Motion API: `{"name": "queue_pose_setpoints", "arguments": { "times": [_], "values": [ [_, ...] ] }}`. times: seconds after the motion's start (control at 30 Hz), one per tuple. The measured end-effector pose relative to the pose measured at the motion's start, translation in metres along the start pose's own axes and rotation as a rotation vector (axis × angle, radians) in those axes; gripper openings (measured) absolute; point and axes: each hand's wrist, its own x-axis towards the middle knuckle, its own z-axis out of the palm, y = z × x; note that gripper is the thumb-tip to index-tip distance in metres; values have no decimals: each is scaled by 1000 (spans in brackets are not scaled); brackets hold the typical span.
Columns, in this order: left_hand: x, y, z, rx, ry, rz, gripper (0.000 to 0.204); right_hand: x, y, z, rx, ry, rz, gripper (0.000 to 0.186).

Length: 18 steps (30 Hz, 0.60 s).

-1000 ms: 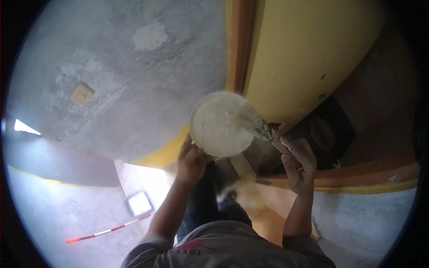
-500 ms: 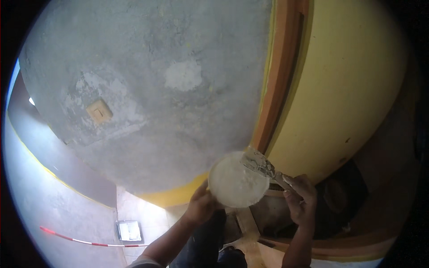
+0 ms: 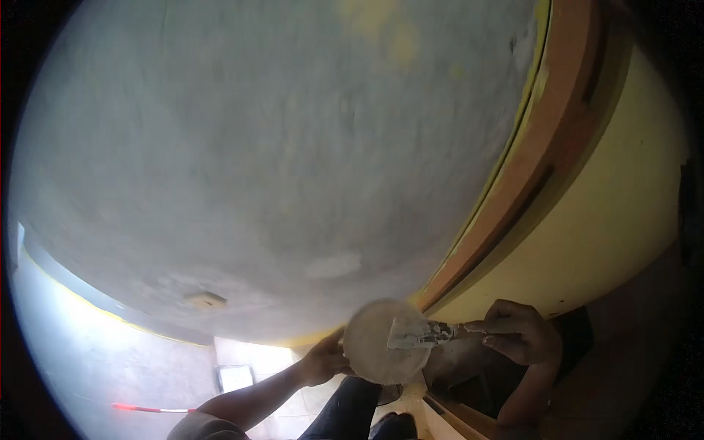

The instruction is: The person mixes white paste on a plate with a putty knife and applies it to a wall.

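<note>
My left hand (image 3: 325,361) grips the left edge of a round, whitish, disc-shaped dish or lid (image 3: 367,359); its depth cannot be made out. In my right hand (image 3: 524,335) is a putty knife (image 3: 409,334), its handle between thumb and fingers. The blade, smeared with pale filler, points left and lies over the right half of the dish; whether it touches is unclear. Both hands are low in the picture, in front of a grey plastered wall (image 3: 257,161).
A switch plate (image 3: 206,300) and a pale patch (image 3: 334,264) show on the wall. An orange-brown door frame (image 3: 513,198) borders it on the right, with a yellow surface (image 3: 587,227) beyond. A tray (image 3: 235,378) and a red-and-white pole (image 3: 150,408) are lower left.
The view has tilted up, so the wall, switch plate and hands sit lower. The putty knife has turned from pointing up-left to nearly level. Both hands keep their holds.
</note>
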Motion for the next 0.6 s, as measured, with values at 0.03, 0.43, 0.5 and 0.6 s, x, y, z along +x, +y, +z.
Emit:
{"name": "queue_pose_setpoints", "arguments": {
  "times": [0.03, 0.43, 0.5, 0.6],
  "values": [
    [-5, -5, 0, 45, 6, -19, 85, -4, -5, 3, -5, 8, 39, 41],
    [-31, -72, 12, -129, -83, -189, 82, -91, -25, 68, 44, 208, 286, 38],
    [-47, -69, 12, -102, -43, -203, 84, -75, -35, 69, 155, 93, 324, 40],
    [-54, -66, 12, -98, 51, -270, 90, -61, -30, 83, 131, 98, 201, 45]
  ]
}}
